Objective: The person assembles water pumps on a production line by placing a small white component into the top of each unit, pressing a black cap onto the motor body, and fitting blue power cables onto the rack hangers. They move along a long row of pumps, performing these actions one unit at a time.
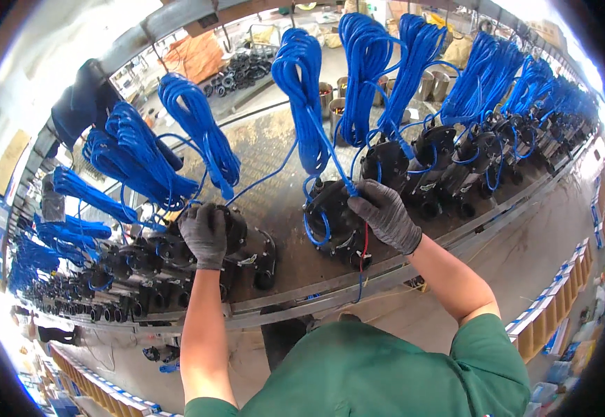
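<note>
My left hand (205,235), in a dark grey glove, is closed over the top of a black pump (245,240) left of the middle. What exactly lies under its fingers is hidden. My right hand (387,214), gloved alike, pinches the end of a blue cable (350,187). Thin wires, one of them a red wire (366,247), hang below that grip. Just left of the right hand stands another black pump (332,215) with a blue cable loop on it. Above it hangs a tied blue cable coil (301,97).
Rows of black pumps with blue coils stretch both ways along the workbench (281,271). An overhead metal rail (170,26) carries the hanging coils. Metal cups (337,115) stand beyond the bench. Cardboard boxes with dividers (549,306) line the right side.
</note>
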A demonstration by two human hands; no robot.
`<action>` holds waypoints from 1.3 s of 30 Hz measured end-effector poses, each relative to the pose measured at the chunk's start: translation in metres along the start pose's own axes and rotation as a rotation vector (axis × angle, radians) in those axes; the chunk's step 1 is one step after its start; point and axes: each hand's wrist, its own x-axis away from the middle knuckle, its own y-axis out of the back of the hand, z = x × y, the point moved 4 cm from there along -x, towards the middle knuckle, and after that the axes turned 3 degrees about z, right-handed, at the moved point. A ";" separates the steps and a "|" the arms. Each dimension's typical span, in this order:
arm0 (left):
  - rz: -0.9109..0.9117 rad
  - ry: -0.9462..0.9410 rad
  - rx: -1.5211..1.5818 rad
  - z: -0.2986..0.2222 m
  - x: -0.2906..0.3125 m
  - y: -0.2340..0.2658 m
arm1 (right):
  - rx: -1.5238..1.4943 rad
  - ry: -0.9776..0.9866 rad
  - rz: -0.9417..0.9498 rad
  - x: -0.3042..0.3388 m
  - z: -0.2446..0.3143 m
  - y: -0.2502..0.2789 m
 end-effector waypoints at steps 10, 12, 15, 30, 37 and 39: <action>-0.005 -0.006 -0.004 0.000 0.004 -0.001 | -0.026 0.071 -0.111 0.008 -0.022 0.006; -0.022 -0.018 0.011 0.005 0.005 -0.003 | 0.032 0.051 -0.124 0.008 -0.025 0.009; -0.024 -0.008 -0.006 0.001 0.003 0.000 | -0.075 0.124 -0.152 0.016 -0.029 0.005; 0.019 0.033 0.002 0.006 0.009 -0.010 | -0.487 -0.419 -0.340 -0.018 -0.049 0.123; 0.002 0.018 0.019 0.005 0.007 -0.008 | -0.154 -0.364 -0.223 -0.031 -0.061 0.116; 0.001 0.013 0.030 0.003 0.005 -0.010 | -0.110 -0.337 -0.262 -0.032 -0.078 0.119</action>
